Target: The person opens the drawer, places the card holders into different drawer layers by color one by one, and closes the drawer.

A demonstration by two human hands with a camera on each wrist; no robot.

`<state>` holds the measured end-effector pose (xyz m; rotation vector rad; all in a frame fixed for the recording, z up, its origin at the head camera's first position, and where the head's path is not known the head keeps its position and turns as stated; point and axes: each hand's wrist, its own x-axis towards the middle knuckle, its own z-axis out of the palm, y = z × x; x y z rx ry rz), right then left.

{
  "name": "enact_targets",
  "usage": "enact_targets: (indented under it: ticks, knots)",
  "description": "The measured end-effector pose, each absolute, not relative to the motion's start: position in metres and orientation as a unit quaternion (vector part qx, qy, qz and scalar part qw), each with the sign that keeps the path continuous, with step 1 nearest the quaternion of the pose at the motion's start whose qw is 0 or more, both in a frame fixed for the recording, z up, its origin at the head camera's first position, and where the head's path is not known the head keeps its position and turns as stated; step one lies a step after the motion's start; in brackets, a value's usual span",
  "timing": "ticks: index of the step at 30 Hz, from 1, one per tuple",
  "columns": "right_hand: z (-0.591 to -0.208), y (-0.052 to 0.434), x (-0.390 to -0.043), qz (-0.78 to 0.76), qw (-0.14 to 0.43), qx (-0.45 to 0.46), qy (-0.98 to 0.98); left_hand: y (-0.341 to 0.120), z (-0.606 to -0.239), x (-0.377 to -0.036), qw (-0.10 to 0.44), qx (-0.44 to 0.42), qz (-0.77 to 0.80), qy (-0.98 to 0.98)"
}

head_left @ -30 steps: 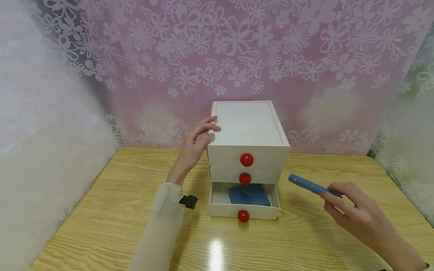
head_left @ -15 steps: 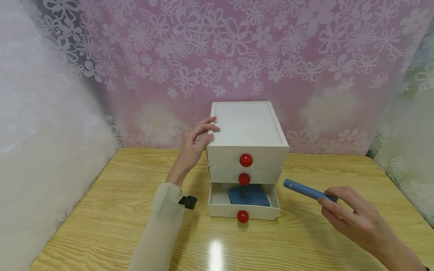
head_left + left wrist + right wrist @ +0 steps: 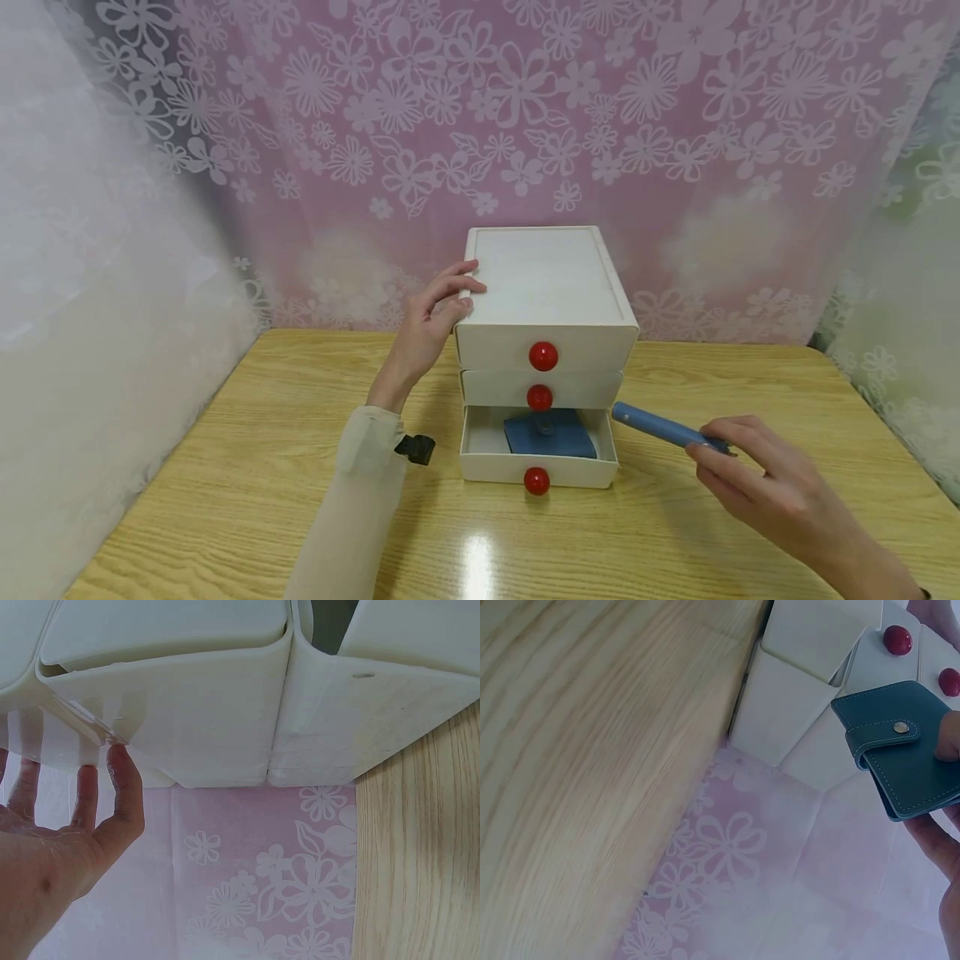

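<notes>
A white three-drawer box (image 3: 543,279) with red knobs (image 3: 543,356) stands at the middle of the wooden table (image 3: 225,467). Its bottom drawer (image 3: 495,468) is pulled out, and a blue snap wallet (image 3: 550,435) lies inside. My left hand (image 3: 435,308) rests against the box's top left edge with fingers fairly straight; the left wrist view shows the fingers (image 3: 124,787) touching the box wall (image 3: 195,712). My right hand (image 3: 750,471) pinches a second blue wallet (image 3: 656,426), held edge-on just right of the open drawer. In the right wrist view this wallet (image 3: 900,742) is closed by its snap.
A pink flowered curtain (image 3: 525,125) hangs behind the table, with white lace (image 3: 90,292) along the left and right sides. A black strap clip (image 3: 416,448) sits on my left wrist. Bare tabletop lies on both sides of the box.
My right hand has carried the held wallet left and slightly down, closer to the open bottom drawer. The left hand and the box have not moved.
</notes>
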<state>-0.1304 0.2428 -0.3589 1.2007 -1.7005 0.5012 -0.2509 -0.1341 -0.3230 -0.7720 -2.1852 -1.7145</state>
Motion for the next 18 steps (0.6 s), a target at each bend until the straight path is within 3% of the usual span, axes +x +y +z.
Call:
enact_targets:
  ticks: [18]
  knots:
    - [-0.362,0.225,-0.132,0.186,0.462,0.507,-0.704,-0.135,-0.325,-0.253,0.126,-0.266,-0.590,-0.751]
